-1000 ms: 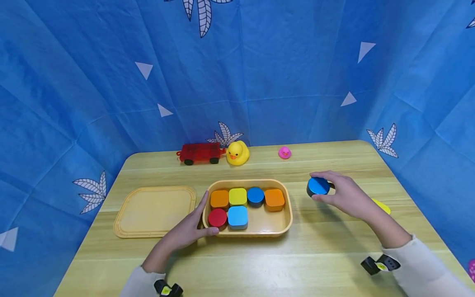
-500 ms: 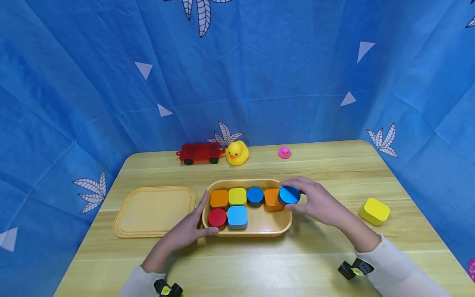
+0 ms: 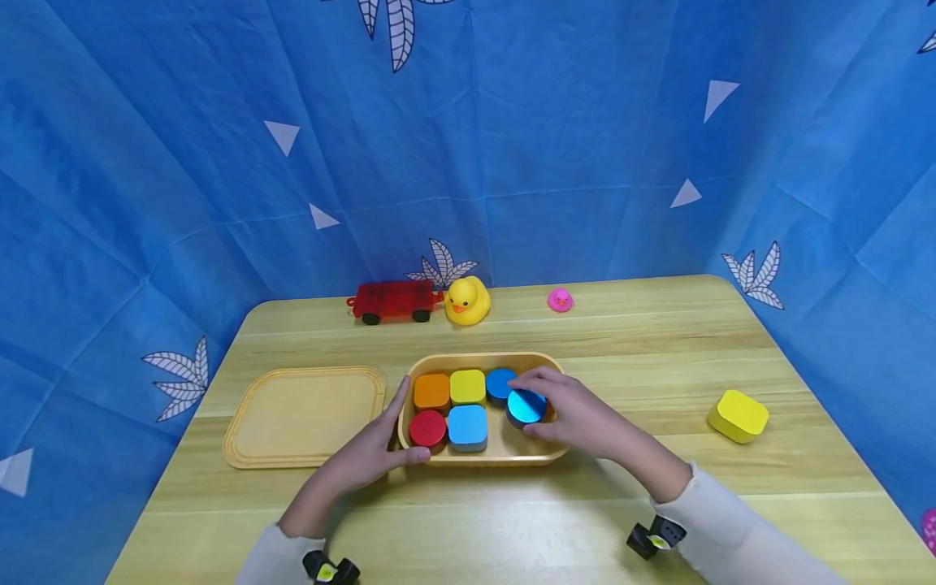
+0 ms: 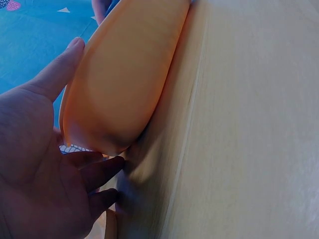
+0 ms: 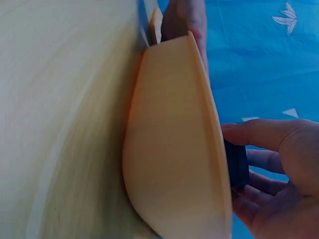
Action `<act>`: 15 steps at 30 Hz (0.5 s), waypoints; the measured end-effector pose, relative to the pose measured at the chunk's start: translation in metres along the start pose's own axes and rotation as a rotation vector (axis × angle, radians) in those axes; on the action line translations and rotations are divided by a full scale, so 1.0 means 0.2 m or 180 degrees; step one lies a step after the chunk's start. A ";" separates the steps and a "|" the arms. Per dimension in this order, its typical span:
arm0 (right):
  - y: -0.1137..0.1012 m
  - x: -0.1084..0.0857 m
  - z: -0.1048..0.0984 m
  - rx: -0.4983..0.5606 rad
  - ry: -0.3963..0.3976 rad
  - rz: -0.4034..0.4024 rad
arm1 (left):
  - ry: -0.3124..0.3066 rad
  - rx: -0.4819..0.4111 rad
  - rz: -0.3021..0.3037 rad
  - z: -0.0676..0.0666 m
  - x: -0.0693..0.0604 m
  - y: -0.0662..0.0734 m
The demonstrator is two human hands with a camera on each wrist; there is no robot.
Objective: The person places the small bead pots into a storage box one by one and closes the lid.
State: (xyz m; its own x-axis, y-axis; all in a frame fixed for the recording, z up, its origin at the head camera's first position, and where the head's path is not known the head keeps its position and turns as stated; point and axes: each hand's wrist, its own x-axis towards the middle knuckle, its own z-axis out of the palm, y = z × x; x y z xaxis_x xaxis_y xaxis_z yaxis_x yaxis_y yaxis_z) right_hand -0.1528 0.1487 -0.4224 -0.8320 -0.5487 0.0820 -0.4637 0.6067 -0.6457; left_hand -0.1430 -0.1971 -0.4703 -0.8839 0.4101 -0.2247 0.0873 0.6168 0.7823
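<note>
My right hand [image 3: 585, 418] pinches a round blue block [image 3: 526, 406] between thumb and fingers, above the right part of a tan plastic box [image 3: 504, 450]. In the right wrist view the block [image 5: 237, 164] looks dark, just beyond the box's rim. My left hand [image 3: 369, 451] rests against the box's left end, its thumb along the front rim and index finger straight. Inside the box sit an orange block [image 3: 432, 392], a yellow block [image 3: 467, 387], another round blue block [image 3: 500, 384], a round red block [image 3: 427, 428] and a light blue block [image 3: 467, 426]. My right hand hides the box's right end.
A flat tan lid [image 3: 307, 414] lies left of the box. A yellow block [image 3: 738, 416] stands at the table's right. Along the back edge are a red toy wagon [image 3: 395, 301], a yellow duck [image 3: 468, 301] and a small pink duck [image 3: 560, 300].
My right hand has carried the round blue block leftward from beside the box to over its inside. It now covers the right-hand orange block. The left hand and box have stayed put.
</note>
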 end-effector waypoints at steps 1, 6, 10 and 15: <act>0.00 0.01 0.01 -0.0021 -0.0021 -0.0017 | 0.0000 -0.0003 -0.0003 0.00 0.00 0.00; -0.01 0.03 0.06 -0.0158 -0.0117 -0.0011 | 0.0001 0.0008 0.0002 0.00 0.00 0.00; 0.00 0.05 0.10 -0.0317 -0.0118 -0.0032 | 0.0000 0.0022 0.0049 0.00 -0.01 0.00; 0.00 0.06 0.13 -0.0485 -0.0023 -0.0099 | 0.0001 0.0020 0.0060 0.00 -0.01 0.01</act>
State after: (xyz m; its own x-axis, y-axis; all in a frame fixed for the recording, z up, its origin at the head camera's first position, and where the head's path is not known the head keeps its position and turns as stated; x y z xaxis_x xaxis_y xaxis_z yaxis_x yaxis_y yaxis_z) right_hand -0.1551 0.1270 -0.4417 -0.8146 -0.5723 0.0943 -0.5304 0.6693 -0.5202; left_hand -0.1412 -0.1972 -0.4689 -0.8823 0.4214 -0.2098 0.1067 0.6131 0.7827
